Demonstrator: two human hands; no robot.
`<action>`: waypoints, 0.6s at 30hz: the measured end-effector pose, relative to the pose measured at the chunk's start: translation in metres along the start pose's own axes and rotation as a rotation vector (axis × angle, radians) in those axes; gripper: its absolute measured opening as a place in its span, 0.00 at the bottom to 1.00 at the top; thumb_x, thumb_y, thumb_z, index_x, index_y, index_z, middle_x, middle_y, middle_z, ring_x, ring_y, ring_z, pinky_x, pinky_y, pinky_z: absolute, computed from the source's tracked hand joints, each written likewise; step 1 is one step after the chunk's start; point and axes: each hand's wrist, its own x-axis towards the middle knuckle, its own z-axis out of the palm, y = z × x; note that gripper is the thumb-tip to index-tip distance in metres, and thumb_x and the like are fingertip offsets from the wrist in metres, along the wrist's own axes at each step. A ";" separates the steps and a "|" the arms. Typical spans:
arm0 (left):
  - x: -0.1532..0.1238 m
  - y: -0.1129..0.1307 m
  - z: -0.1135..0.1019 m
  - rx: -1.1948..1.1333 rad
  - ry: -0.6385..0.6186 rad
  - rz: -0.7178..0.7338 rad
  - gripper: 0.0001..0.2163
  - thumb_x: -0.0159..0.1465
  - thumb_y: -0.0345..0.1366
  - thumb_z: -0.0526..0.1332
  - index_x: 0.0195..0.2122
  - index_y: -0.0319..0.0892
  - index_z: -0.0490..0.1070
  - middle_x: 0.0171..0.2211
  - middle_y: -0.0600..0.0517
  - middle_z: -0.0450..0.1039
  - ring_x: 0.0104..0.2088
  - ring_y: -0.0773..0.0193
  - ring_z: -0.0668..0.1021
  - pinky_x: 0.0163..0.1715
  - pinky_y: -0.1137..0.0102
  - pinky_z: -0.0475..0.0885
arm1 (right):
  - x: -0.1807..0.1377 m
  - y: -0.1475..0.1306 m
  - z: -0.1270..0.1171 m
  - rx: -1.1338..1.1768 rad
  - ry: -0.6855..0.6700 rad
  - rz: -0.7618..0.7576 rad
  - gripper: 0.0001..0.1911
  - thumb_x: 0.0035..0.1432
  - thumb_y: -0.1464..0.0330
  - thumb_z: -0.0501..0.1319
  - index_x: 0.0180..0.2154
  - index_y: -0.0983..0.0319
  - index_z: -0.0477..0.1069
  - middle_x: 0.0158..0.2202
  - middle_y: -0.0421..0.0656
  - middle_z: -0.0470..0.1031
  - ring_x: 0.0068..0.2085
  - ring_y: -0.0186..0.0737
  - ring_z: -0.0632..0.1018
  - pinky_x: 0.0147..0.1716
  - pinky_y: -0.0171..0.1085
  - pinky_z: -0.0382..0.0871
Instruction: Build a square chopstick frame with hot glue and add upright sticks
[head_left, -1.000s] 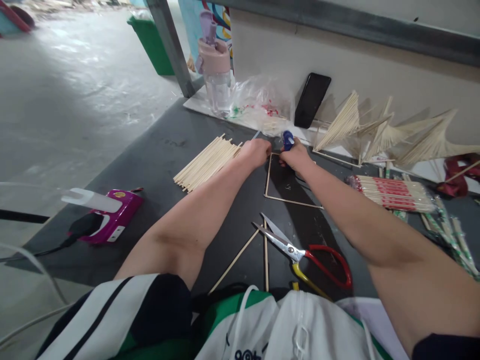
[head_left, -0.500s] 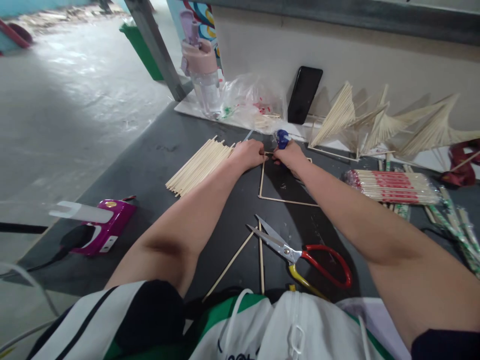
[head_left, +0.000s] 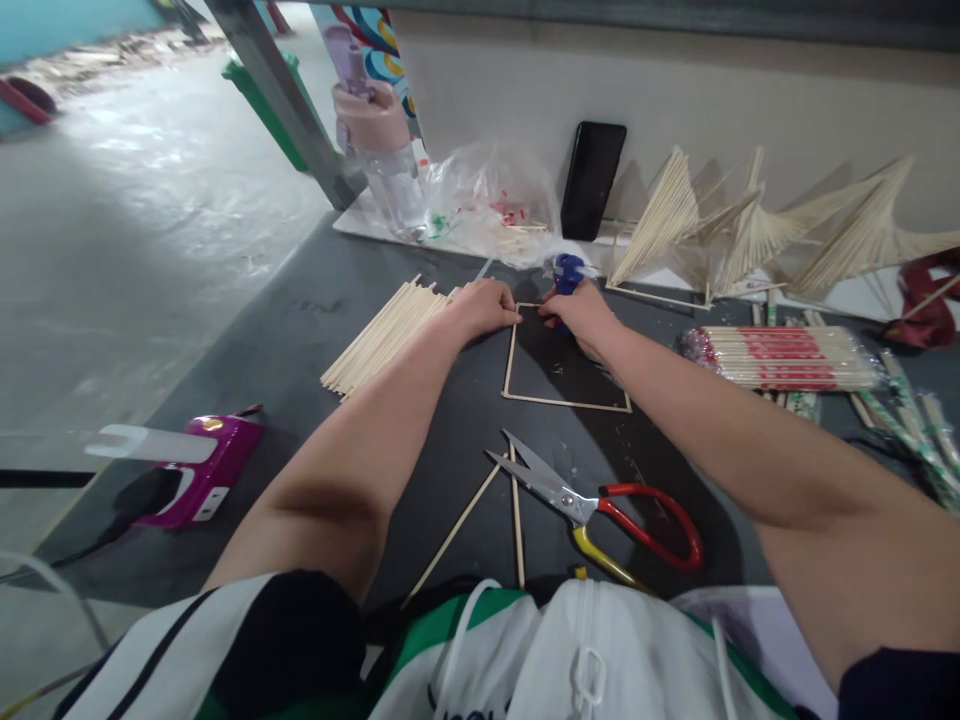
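A square frame of thin wooden sticks (head_left: 566, 404) lies flat on the dark tabletop between my arms. My left hand (head_left: 484, 308) is closed at its far left corner, fingertips pinching the stick there. My right hand (head_left: 579, 315) grips a blue glue gun (head_left: 568, 272) near the frame's far side, its fingers close to the far stick. The gun's nozzle is hidden by the hand. Beside my left forearm lies a row of loose sticks (head_left: 382, 335), partly covered by it. Nearer me are scissors (head_left: 568, 500) with open blades, touching two loose sticks (head_left: 517, 520).
A magenta power adapter (head_left: 214, 470) with a plugged-in cord sits at left. Along the back stand a bottle (head_left: 382, 150), a plastic bag (head_left: 487, 195), a phone (head_left: 592, 180) and fanned stick structures (head_left: 660, 220). Packaged sticks (head_left: 784, 358) lie at right.
The view has shifted slightly. My hands have drawn a little apart, and the frame's far left corner and near right corner now show. The right hand still grips the glue gun.
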 end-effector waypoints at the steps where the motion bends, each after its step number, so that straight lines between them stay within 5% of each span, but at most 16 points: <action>1: 0.000 -0.002 -0.001 -0.029 -0.002 0.013 0.07 0.57 0.41 0.71 0.36 0.47 0.80 0.34 0.52 0.80 0.41 0.58 0.80 0.42 0.66 0.70 | -0.006 -0.003 -0.006 0.052 0.008 0.027 0.14 0.43 0.78 0.64 0.31 0.58 0.65 0.30 0.39 0.72 0.31 0.39 0.76 0.33 0.41 0.77; 6: 0.005 -0.013 -0.005 -0.110 -0.016 0.091 0.17 0.55 0.38 0.72 0.46 0.44 0.80 0.34 0.54 0.78 0.36 0.64 0.77 0.37 0.70 0.68 | -0.043 -0.027 -0.065 0.130 -0.069 0.032 0.11 0.42 0.75 0.65 0.30 0.60 0.68 0.32 0.42 0.77 0.29 0.36 0.76 0.24 0.34 0.69; 10: 0.007 -0.013 -0.003 -0.117 -0.024 0.155 0.18 0.58 0.37 0.69 0.50 0.43 0.79 0.37 0.54 0.79 0.37 0.65 0.77 0.39 0.71 0.69 | -0.081 -0.033 -0.110 0.111 0.056 -0.002 0.12 0.39 0.72 0.68 0.29 0.60 0.69 0.32 0.42 0.77 0.28 0.35 0.75 0.24 0.33 0.67; 18: -0.005 0.006 0.006 0.099 0.115 0.168 0.18 0.69 0.36 0.57 0.58 0.45 0.76 0.61 0.43 0.73 0.62 0.50 0.72 0.60 0.55 0.68 | -0.134 0.026 -0.115 0.106 0.199 -0.055 0.11 0.43 0.66 0.70 0.32 0.58 0.74 0.34 0.39 0.77 0.35 0.37 0.75 0.36 0.38 0.72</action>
